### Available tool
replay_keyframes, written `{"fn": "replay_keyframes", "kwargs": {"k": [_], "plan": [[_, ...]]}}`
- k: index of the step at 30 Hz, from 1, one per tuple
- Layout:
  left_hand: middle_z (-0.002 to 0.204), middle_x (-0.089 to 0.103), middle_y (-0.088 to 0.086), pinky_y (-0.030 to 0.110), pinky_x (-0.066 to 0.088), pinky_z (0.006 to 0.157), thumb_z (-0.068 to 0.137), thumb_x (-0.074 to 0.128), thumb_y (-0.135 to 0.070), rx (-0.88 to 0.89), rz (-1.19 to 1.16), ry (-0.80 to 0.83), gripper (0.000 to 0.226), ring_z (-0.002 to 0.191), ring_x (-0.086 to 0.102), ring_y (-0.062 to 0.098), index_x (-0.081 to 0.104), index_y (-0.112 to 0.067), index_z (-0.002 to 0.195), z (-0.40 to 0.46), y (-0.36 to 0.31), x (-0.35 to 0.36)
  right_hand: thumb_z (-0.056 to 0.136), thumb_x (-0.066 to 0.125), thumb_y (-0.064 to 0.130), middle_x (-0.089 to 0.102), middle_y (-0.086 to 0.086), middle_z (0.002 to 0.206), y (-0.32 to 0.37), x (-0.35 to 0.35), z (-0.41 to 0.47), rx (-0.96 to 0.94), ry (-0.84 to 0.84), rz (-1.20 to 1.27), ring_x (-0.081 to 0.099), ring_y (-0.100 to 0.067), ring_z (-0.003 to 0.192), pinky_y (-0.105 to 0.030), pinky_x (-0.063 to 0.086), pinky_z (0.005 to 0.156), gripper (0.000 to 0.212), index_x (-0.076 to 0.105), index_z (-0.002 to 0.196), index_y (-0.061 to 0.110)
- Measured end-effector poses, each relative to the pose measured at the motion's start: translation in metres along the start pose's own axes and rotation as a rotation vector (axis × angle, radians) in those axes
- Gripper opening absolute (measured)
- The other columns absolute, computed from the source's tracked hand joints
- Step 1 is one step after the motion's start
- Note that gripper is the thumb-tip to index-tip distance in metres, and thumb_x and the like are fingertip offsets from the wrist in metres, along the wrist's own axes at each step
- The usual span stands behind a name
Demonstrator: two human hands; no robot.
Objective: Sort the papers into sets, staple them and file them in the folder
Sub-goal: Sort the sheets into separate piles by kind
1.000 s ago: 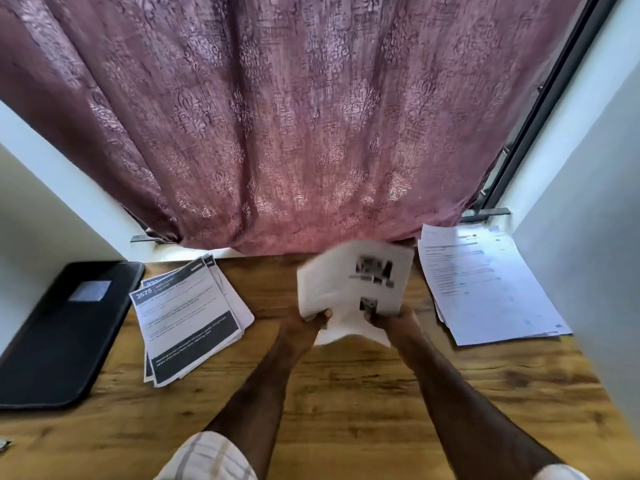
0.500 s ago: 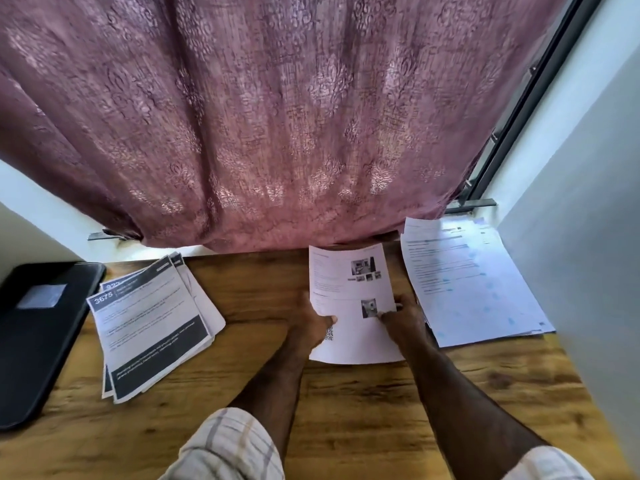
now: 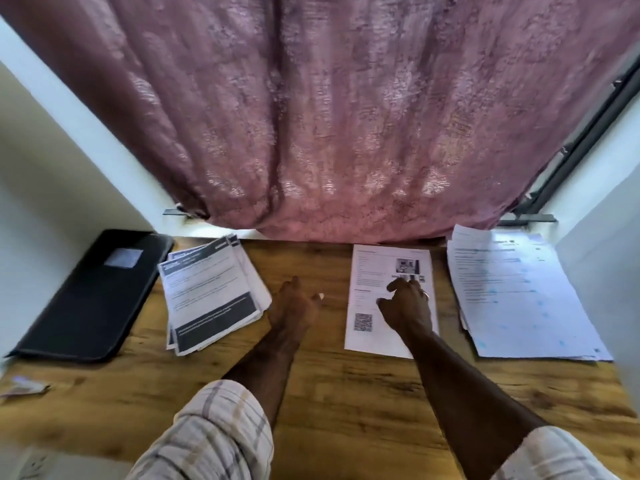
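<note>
Three paper sets lie on the wooden desk point(image 3: 346, 393). The middle set point(image 3: 374, 275), white with small photos and a QR code, lies flat; my right hand point(image 3: 408, 306) rests on it with fingers loosely bent. My left hand point(image 3: 294, 306) hovers over bare wood between that set and the fanned stack with black bands point(image 3: 211, 292), fingers relaxed and holding nothing. A stack with blue print point(image 3: 516, 299) lies at the right. The black folder point(image 3: 90, 292) lies closed at the far left.
A mauve curtain point(image 3: 329, 116) hangs down to the desk's back edge. White walls close in at left and right. A small scrap of paper point(image 3: 20, 386) lies at the desk's left front edge.
The photo set was held up in both hands, then laid flat on the desk. My left hand has let go and moved left off it; my right hand stays on it.
</note>
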State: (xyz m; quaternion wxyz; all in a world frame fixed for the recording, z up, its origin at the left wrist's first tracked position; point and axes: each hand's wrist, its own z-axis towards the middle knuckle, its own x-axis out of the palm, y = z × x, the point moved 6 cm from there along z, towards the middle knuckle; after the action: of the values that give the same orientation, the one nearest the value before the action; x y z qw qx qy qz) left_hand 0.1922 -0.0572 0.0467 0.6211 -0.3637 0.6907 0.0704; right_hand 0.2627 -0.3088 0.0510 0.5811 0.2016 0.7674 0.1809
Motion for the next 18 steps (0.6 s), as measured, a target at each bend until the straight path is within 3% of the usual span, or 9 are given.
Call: {"fn": "replay_keyframes", "kwargs": {"k": [5,10,14,18], "plan": [[0.124,0.062,0.018,0.046,0.049,0.100,0.093,0.067,-0.049,-0.276,-0.110,-0.162,0.051,0.117,0.059,0.040,0.058,-0.008,0.122,0.000,0.127,-0.062,0.083,0.078,0.036,0.072,-0.010,0.116,0.089,0.069,-0.021,-0.122,0.206,0.075,0.069,-0.033,0.108,-0.035,0.055,0.091,0.034,0.074,0.110,0.016],[0.140,0.049,0.017,0.052,0.044,0.106,0.086,0.072,-0.061,-0.611,-0.185,-0.135,0.079,0.133,0.046,0.042,0.046,-0.008,0.137,0.019,0.245,-0.089,0.082,0.077,0.043,0.074,-0.011,0.110,0.170,0.135,-0.023,-0.181,0.243,0.022,0.070,-0.033,0.108,-0.035,0.055,0.091,0.034,0.074,0.100,0.014],[0.144,0.048,0.018,0.052,0.047,0.103,0.082,0.073,-0.065,-0.700,-0.260,-0.070,0.088,0.133,0.048,0.042,0.044,-0.007,0.140,0.056,0.300,-0.091,0.088,0.074,0.045,0.065,-0.017,0.131,0.222,0.171,-0.010,-0.147,0.273,-0.040,0.063,-0.036,0.122,-0.041,0.053,0.103,0.052,0.066,0.125,0.010],[0.139,0.060,0.018,0.048,0.055,0.100,0.078,0.067,-0.071,-0.645,-0.325,-0.038,0.088,0.125,0.060,0.042,0.055,-0.007,0.137,0.104,0.327,-0.094,0.091,0.073,0.054,0.052,-0.020,0.150,0.268,0.206,0.009,-0.081,0.309,-0.016,0.051,-0.038,0.137,-0.045,0.043,0.113,0.075,0.053,0.146,0.006]]}}
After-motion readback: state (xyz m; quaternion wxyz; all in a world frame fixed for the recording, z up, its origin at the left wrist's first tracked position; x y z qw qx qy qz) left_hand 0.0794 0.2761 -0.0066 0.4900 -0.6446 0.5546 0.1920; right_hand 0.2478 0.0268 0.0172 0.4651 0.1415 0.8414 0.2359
